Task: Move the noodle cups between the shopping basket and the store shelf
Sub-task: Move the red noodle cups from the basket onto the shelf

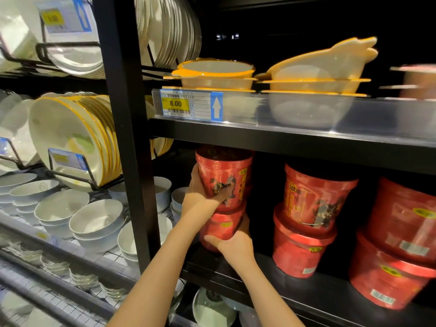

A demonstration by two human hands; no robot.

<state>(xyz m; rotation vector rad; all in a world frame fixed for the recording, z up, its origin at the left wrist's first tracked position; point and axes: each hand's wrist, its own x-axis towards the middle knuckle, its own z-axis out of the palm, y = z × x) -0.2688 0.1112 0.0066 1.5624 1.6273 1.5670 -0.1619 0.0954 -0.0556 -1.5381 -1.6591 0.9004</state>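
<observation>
While the basket itself stays out of view, the work in hand is at the store shelf (271,263), where a stack of two red noodle cups stands at the left end of the lower level, close to the black upright post (122,138). The left hand (200,187) has its grip wrapped around the upper cup (224,178), thumb laid across the printed front and fingers hidden behind its left side. The right hand (233,244) curls its grip around the base of the lower cup (221,228), thumb on the near face. The upper cup leans slightly left and sits on the lid of the lower one. To the right, well apart, another stack of two cups (309,220) stands on the same shelf, and a third stack (398,244) stands at the far right. The shelf above carries yellow-rimmed bowls (217,75) behind a price tag (191,105). Whether the stack is being set down or lifted away cannot be told from this moment; judging by the two-handed hold, the step is steadying the pair at the shelf edge. The next move likely calls for keeping both cups aligned so the top one does not slide off, and for clearance under the shelf overhead.
</observation>
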